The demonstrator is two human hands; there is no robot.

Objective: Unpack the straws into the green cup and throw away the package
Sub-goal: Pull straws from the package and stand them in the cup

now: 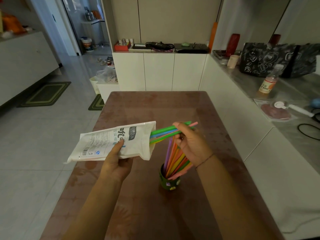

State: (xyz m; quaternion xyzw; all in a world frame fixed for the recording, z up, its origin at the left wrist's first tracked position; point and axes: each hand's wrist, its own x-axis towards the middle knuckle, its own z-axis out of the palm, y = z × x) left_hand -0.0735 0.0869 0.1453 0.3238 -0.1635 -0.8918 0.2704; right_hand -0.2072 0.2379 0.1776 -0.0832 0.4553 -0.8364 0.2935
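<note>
— Left hand (117,163) first: what is it doing?

— Thumb pressed on the printed face of a white plastic straw package (110,141), gripping it. The fingers go under the bag and are hidden.

— Which way does the bag lie?

— Its long axis runs crosswise, from out beyond the left hand over toward the right hand (190,146). The open mouth faces the right hand and sits slightly higher than the closed end.

— And the right hand?

— Fingers curled round a bundle of green, blue, pink and yellow plastic straws (162,131) sticking out of that mouth. They follow the bag's line, tips pointing past the fingers and up, away from the person. How much of them is inside the bag I cannot tell.

— Where is the cup?

— A dark green round cup (168,182) stands on the reddish-brown table (155,104) just below the right wrist, between the forearms. Purple, orange, yellow and pink straws in it (174,158) stand steeply and fan out, some leaning toward the wrist. Several upper ends vanish behind the right palm. Small decorations on the cup's side are too blurred to identify, and the bag's fine print is unreadable.
</note>
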